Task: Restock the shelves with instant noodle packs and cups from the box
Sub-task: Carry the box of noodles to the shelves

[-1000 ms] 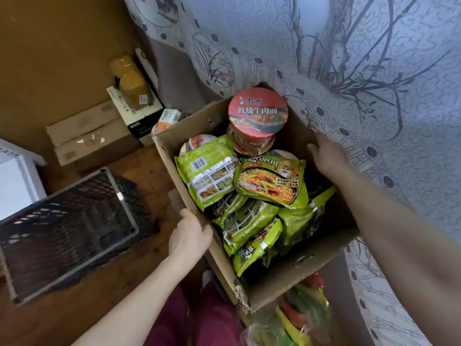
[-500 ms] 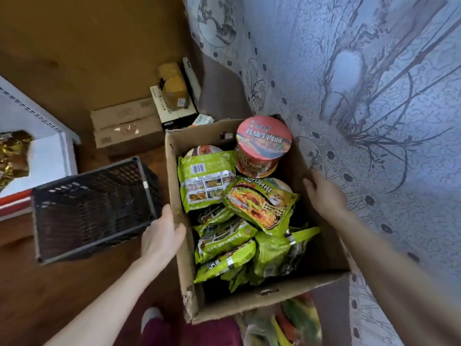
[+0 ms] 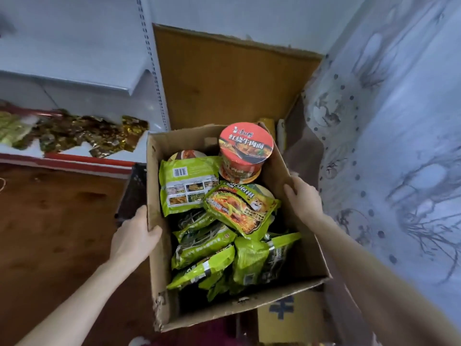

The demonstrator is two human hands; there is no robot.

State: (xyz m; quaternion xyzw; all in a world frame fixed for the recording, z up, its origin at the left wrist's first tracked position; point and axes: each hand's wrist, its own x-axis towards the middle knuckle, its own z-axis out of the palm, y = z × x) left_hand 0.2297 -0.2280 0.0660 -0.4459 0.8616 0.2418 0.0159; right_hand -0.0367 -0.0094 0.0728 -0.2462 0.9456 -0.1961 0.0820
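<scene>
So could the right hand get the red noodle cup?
Probably yes. The red noodle cup sits uncovered on top in the open cardboard box, just beyond the right hand, which first must let go of its wall.

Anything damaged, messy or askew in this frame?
Box: its near-left corner is torn and frayed. Green packs inside lie jumbled at all angles, one of them back side up. Gold packs lie in a loose heap on the shelf, not in rows.

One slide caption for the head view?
Left hand and right hand grip a brown cardboard box of green noodle packs and a red-lidded cup.
</scene>
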